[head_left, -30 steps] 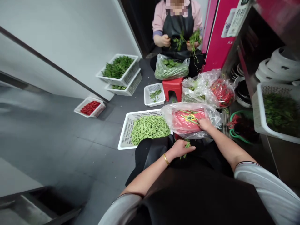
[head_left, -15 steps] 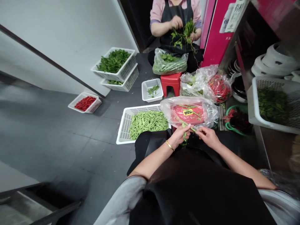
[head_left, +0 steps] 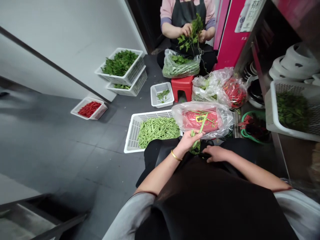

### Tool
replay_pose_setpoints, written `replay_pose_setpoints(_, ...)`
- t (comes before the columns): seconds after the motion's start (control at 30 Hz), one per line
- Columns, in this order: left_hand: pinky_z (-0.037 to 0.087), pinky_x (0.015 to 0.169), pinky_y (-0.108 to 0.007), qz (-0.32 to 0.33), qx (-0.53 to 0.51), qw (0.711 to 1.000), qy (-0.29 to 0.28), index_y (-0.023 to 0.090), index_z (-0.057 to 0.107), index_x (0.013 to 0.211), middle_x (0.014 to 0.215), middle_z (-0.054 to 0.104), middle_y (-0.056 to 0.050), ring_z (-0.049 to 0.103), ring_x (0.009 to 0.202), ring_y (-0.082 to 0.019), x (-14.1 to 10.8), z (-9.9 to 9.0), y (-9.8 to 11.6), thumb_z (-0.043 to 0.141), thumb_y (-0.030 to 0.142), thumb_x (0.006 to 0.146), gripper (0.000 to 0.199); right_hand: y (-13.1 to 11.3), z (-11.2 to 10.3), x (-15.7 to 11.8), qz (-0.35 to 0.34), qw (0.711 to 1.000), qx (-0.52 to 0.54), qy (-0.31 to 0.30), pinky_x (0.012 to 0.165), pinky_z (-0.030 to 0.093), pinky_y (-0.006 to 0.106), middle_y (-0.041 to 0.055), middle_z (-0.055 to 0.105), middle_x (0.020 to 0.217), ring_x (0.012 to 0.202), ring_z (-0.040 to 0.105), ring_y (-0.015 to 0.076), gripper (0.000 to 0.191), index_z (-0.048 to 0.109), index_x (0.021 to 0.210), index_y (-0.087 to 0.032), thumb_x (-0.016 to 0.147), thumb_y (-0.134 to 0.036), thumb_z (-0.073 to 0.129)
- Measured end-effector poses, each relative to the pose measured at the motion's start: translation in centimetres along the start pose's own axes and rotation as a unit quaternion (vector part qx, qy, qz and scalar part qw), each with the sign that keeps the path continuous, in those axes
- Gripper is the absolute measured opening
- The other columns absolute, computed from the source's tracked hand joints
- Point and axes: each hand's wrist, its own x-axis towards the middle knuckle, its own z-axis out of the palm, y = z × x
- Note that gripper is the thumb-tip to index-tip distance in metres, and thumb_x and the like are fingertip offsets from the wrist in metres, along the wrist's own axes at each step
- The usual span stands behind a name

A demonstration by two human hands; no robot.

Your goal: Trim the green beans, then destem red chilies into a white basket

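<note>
My left hand [head_left: 189, 140] is closed around green beans [head_left: 203, 122]; one long bean sticks up past the fingers and shorter pieces show beside the palm. A gold bangle circles that wrist. Lower and to the right, my right hand [head_left: 216, 153] hovers over my lap, its fingers apart with nothing visible in them. Just beyond both hands lies a clear plastic bag [head_left: 226, 115] over something red, with a few bean stalks and scraps on it. Left of my knee, a white basket [head_left: 128, 140] holds many short bean pieces [head_left: 158, 131].
Opposite me a person [head_left: 190, 20] handles leafy greens behind a red stool [head_left: 182, 86] with a bagged bundle. Stacked baskets of greens [head_left: 122, 63], a basket of red chilies [head_left: 89, 109] and a small white basket [head_left: 155, 100] stand on the floor. Shelving is at right.
My right hand has come away from the bean and dropped toward my lap. My left hand has shifted slightly left, its long bean now pointing up. The person opposite has brought both hands to the greens.
</note>
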Motion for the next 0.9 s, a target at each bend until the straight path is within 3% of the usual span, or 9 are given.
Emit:
replay_pose_setpoints(0.1, 0.019, 0.037, -0.020, -0.059, -0.047, 0.994, -0.075, 0.011, 0.070, 0.085, 0.049, 0.044, 0.006, 0.029, 0.036, -0.002, -0.2, -0.4, 0.1, 0.079, 0.051, 0.066, 0.045, -0.9, -3.7, -0.6, -0.051, 0.963, 0.252, 0.085, 0.056, 0.049, 0.026, 0.0018, 0.066, 0.082, 0.065, 0.063, 0.0145, 0.048, 0.062, 0.114, -0.021, 0.076, -0.048, 0.070)
replay_pose_setpoints(0.2, 0.018, 0.036, -0.021, -0.081, -0.089, 0.987, -0.106, 0.012, 0.066, 0.074, 0.046, 0.041, 0.006, 0.028, 0.036, -0.003, -0.1, -0.1, -0.5, 0.078, 0.048, 0.066, 0.039, -3.1, -5.0, 0.0, -0.090, 0.905, 0.393, 0.139, 0.050, 0.047, 0.025, -0.0012, 0.063, 0.068, 0.052, 0.056, 0.0119, 0.045, 0.061, 0.105, -0.018, 0.080, -0.056, 0.066)
replay_pose_setpoints(0.3, 0.018, 0.036, -0.020, -0.072, -0.145, 0.984, -0.077, 0.013, 0.060, 0.067, 0.045, 0.038, 0.007, 0.026, 0.035, -0.003, 0.0, 0.4, -1.4, 0.077, 0.047, 0.067, 0.038, -4.5, -4.0, 1.2, -0.108, 0.896, 0.358, 0.241, 0.052, 0.048, 0.027, -0.0003, 0.063, 0.063, 0.051, 0.055, 0.0130, 0.037, 0.060, 0.087, -0.019, 0.082, -0.055, 0.063)
replay_pose_setpoints(0.4, 0.024, 0.036, -0.019, -0.095, -0.149, 0.984, -0.012, 0.013, 0.059, 0.070, 0.049, 0.046, 0.005, 0.035, 0.037, -0.004, -0.2, 0.4, -2.1, 0.078, 0.046, 0.066, 0.038, -3.8, -3.2, 1.8, -0.069, 0.912, 0.199, 0.351, 0.060, 0.049, 0.029, 0.0041, 0.065, 0.066, 0.063, 0.061, 0.0174, 0.036, 0.058, 0.073, -0.020, 0.085, -0.054, 0.058)
replay_pose_setpoints(0.47, 0.029, 0.037, -0.020, -0.104, -0.119, 0.987, 0.023, 0.013, 0.059, 0.074, 0.054, 0.053, 0.002, 0.044, 0.039, -0.007, -0.4, 0.3, -2.3, 0.079, 0.048, 0.065, 0.042, -2.8, -3.3, 1.5, -0.024, 0.941, 0.118, 0.316, 0.059, 0.047, 0.029, 0.0028, 0.062, 0.060, 0.061, 0.060, 0.0182, 0.037, 0.055, 0.066, -0.021, 0.084, -0.053, 0.058)
replay_pose_setpoints(0.57, 0.027, 0.036, -0.019, -0.037, -0.058, 0.995, 0.065, 0.015, 0.057, 0.080, 0.051, 0.052, 0.005, 0.041, 0.037, -0.006, -0.3, 0.2, -2.2, 0.080, 0.052, 0.064, 0.047, -2.4, -3.1, 0.4, 0.008, 0.982, 0.114, 0.152, 0.052, 0.041, 0.026, -0.0039, 0.055, 0.050, 0.048, 0.056, 0.0151, 0.030, 0.053, 0.070, -0.021, 0.084, -0.046, 0.058)
replay_pose_setpoints(0.7, 0.026, 0.040, -0.019, 0.015, 0.038, 0.998, 0.054, 0.014, 0.057, 0.076, 0.046, 0.045, 0.008, 0.036, 0.039, -0.004, 0.0, 0.4, -1.7, 0.083, 0.053, 0.059, 0.050, -4.2, -2.3, -0.5, -0.019, 0.992, 0.106, 0.062, 0.053, 0.039, 0.025, -0.0036, 0.056, 0.051, 0.048, 0.056, 0.0139, 0.024, 0.053, 0.068, -0.020, 0.085, -0.037, 0.057)
replay_pose_setpoints(0.77, 0.026, 0.042, -0.020, 0.010, 0.073, 0.996, 0.040, 0.014, 0.054, 0.068, 0.046, 0.044, 0.007, 0.036, 0.041, -0.005, 0.1, 0.2, -1.5, 0.081, 0.054, 0.060, 0.049, -4.7, -2.9, -0.9, -0.032, 0.993, 0.090, 0.066, 0.055, 0.038, 0.025, -0.0020, 0.058, 0.054, 0.051, 0.056, 0.0144, 0.025, 0.055, 0.069, -0.019, 0.085, -0.038, 0.058)
replay_pose_setpoints(0.9, 0.025, 0.046, -0.021, 0.022, 0.154, 0.988, 0.001, 0.014, 0.051, 0.060, 0.049, 0.043, 0.006, 0.034, 0.045, -0.005, 0.0, -0.5, -0.9, 0.079, 0.051, 0.063, 0.046, -4.3, -5.7, -1.7, -0.075, 0.982, 0.019, 0.174, 0.062, 0.040, 0.026, 0.0011, 0.064, 0.069, 0.062, 0.058, 0.0155, 0.023, 0.061, 0.090, -0.019, 0.092, -0.040, 0.050)
